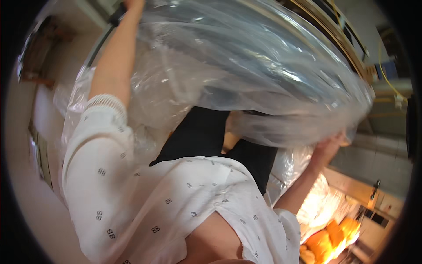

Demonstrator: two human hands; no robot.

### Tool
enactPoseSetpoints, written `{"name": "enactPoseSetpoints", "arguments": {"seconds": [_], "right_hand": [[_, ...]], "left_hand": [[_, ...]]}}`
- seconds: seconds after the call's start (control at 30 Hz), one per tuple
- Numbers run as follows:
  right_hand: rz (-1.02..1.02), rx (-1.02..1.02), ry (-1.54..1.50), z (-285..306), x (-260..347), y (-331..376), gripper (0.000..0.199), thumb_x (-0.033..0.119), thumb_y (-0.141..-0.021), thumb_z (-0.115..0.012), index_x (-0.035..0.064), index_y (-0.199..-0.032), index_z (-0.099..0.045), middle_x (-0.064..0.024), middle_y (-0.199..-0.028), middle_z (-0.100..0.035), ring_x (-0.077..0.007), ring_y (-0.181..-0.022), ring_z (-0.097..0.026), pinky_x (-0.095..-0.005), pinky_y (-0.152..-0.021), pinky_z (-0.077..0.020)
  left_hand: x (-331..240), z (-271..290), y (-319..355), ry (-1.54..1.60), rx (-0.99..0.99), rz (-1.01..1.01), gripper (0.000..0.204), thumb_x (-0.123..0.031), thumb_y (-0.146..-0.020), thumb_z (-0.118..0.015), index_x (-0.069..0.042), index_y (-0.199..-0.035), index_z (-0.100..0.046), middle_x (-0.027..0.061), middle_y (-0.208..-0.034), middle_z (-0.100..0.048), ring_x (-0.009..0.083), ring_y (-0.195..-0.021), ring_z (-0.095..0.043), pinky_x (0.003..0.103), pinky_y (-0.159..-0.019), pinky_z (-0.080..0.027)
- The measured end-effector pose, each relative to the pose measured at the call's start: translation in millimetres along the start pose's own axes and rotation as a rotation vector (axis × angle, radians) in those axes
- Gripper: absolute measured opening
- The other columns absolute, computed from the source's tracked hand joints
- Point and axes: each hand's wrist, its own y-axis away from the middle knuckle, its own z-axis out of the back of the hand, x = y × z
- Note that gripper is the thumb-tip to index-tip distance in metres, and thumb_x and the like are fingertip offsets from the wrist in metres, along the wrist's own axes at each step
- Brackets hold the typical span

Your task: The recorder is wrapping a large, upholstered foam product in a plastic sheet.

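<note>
A large sheet of clear plastic film [246,57] spreads across the upper middle, wrinkled and shiny, with something dark and bluish showing through it. My right hand [329,145] is closed at the film's right-hand edge, its fingers partly hidden and blurred. My left arm stretches up to the top edge of the picture, where only a part of my left hand [133,4] shows. The fingers there are cut off. Close beside that hand is a black knob-like piece [117,16] on a dark rod. More loose film hangs below the left arm.
At the lower right lie an orange-yellow bundle [332,240] and crumpled clear plastic [318,202] under bright light. A yellow cord [387,79] hangs at the upper right, near a long wood-coloured frame edge [338,44]. Pale wall and floor run along the left.
</note>
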Motion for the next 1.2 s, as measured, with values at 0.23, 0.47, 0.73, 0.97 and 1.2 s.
{"name": "enactPoseSetpoints", "arguments": {"seconds": [0.23,0.47,0.73,0.97,1.2], "right_hand": [[-0.166,0.406,0.355,-75,-45,145,0.037,0.010,-0.077,-0.065,0.0022,-0.103,-0.041,-0.0080,-0.094,-0.048,-0.0135,-0.084,-0.048,-0.0255,-0.074,-0.0427],[-0.527,0.346,-0.342,-77,-61,113,0.015,0.020,-0.090,-0.050,0.0051,-0.094,-0.052,-0.0039,-0.084,-0.057,-0.0154,-0.072,-0.056,-0.0293,-0.064,-0.0466],[0.166,-0.410,0.550,252,89,36,0.020,0.022,-0.090,-0.053,0.0026,-0.086,-0.055,0.0040,-0.067,-0.048,-0.0042,-0.063,-0.042,-0.0205,-0.054,-0.0333],[0.560,-0.126,1.752,313,170,-106,0.021,0.022,-0.085,-0.059,0.0028,-0.093,-0.060,-0.0127,-0.073,-0.052,-0.0245,-0.070,-0.055,-0.0324,-0.065,-0.0429],[0.614,0.054,1.108,93,54,-96,0.041,0.033,-0.083,-0.061,0.0076,-0.113,-0.052,-0.0128,-0.110,-0.055,-0.0274,-0.103,-0.053,-0.0349,-0.088,-0.0408]], "left_hand": [[-16,1,-2,0.162,0.111,-0.074,0.031,-0.033,-0.082,-0.053,-0.008,-0.098,-0.064,0.0143,-0.094,-0.065,0.0312,-0.089,-0.061,0.038,-0.079,-0.045],[-32,-4,8,0.154,0.130,-0.076,0.026,-0.028,-0.082,-0.056,-0.005,-0.093,-0.064,0.0128,-0.090,-0.065,0.0275,-0.084,-0.061,0.035,-0.076,-0.045],[-62,14,30,0.129,0.437,-0.414,0.026,-0.028,-0.089,-0.049,-0.006,-0.101,-0.058,0.0115,-0.091,-0.062,0.0237,-0.086,-0.059,0.033,-0.076,-0.044],[-117,7,61,0.079,0.633,-0.511,0.028,-0.029,-0.091,-0.047,-0.006,-0.103,-0.057,0.0119,-0.092,-0.061,0.0237,-0.086,-0.059,0.031,-0.077,-0.043],[-50,44,40,-0.033,0.446,-0.479,0.035,-0.033,-0.090,-0.046,-0.004,-0.107,-0.057,0.0157,-0.101,-0.061,0.0322,-0.095,-0.057,0.036,-0.081,-0.042]]}}
